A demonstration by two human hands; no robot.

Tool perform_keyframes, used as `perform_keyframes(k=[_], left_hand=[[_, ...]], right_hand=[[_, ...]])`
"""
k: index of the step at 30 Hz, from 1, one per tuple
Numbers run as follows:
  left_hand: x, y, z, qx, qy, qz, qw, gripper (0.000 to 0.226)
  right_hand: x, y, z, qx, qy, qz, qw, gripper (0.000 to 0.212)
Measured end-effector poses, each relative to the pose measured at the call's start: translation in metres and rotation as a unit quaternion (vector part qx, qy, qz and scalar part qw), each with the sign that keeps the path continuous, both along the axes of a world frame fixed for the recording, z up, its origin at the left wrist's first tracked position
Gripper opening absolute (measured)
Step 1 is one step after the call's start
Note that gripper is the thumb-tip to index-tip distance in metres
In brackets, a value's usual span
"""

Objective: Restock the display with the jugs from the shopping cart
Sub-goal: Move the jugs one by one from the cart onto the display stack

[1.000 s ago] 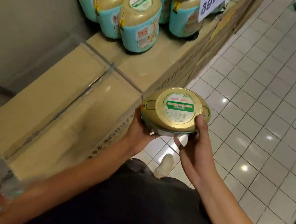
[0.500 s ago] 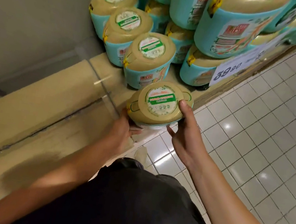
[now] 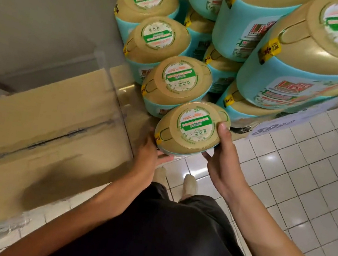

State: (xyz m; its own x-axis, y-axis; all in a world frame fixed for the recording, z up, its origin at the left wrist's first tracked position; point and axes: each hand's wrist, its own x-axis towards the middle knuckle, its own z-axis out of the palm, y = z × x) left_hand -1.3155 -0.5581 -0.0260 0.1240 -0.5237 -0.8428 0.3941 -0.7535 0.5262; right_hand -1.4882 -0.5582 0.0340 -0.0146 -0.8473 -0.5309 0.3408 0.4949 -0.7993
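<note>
Jug upright, gold lid up, at front edge of box top, just before row of three like jugs running back beside grey wall. Resting or lifted: cannot tell. Left hand cups jug's left side, fingers curled round it. Right hand grips right side, thumb on lid rim. Taller stack right of row. Price tag at front edge. White tile floor below.

Just right of the jug you hold, the price tag reads 39.90, blurred; print on the lid stickers is illegible.
</note>
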Motion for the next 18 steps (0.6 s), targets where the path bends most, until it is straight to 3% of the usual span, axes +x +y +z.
perform_keyframes(k=[6, 11, 18], left_hand=[[-0.028, 0.002, 0.010, -0.069, -0.076, 0.029, 0.994, 0.033], [-0.045, 0.007, 0.019, -0.068, -0.119, 0.106, 0.985, 0.040], [-0.048, 0.053, 0.021, -0.113, -0.171, 0.159, 0.966, 0.049]], right_hand=[[-0.028, -0.013, -0.011, -0.013, -0.024, 0.049, 0.998, 0.046], [-0.039, -0.009, -0.015, -0.053, -0.051, 0.080, 0.994, 0.028], [-0.053, 0.035, -0.038, 0.041, 0.062, 0.036, 0.997, 0.021]])
